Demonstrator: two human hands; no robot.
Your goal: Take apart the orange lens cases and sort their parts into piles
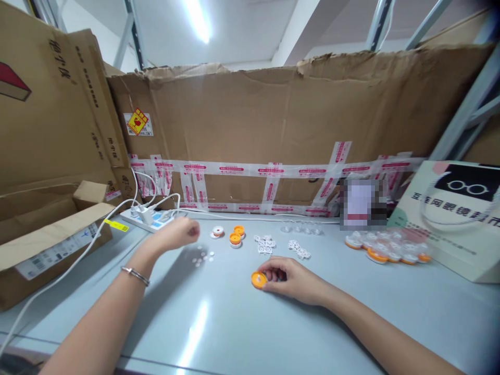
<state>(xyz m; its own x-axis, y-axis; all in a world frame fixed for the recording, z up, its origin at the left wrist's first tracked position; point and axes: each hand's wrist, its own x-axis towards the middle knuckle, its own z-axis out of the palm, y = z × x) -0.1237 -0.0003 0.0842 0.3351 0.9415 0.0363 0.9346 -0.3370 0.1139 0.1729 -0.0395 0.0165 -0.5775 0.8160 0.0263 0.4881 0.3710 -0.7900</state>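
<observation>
My right hand (291, 277) grips a round orange cap (258, 280) by its edge, between thumb and fingers, low over the table. A small pale piece shows at the cap's middle. My left hand (183, 232) is raised off to the left with its fingers curled closed; whatever they may hold is hidden. Below it lie several small white discs (201, 256). Between the hands stand two orange-and-white round parts (235, 238) and a white one with an orange middle (217, 232). White openwork pieces (264, 245) lie beyond my right hand.
Clear plastic domes (302, 228) lie in a row at the back. Several orange-and-white capped pieces (386, 247) are grouped at right, beside a printed bag (449, 224). A power strip (150, 217) with white cables and an open carton (50, 245) are at left. Cardboard (242, 120) walls the back.
</observation>
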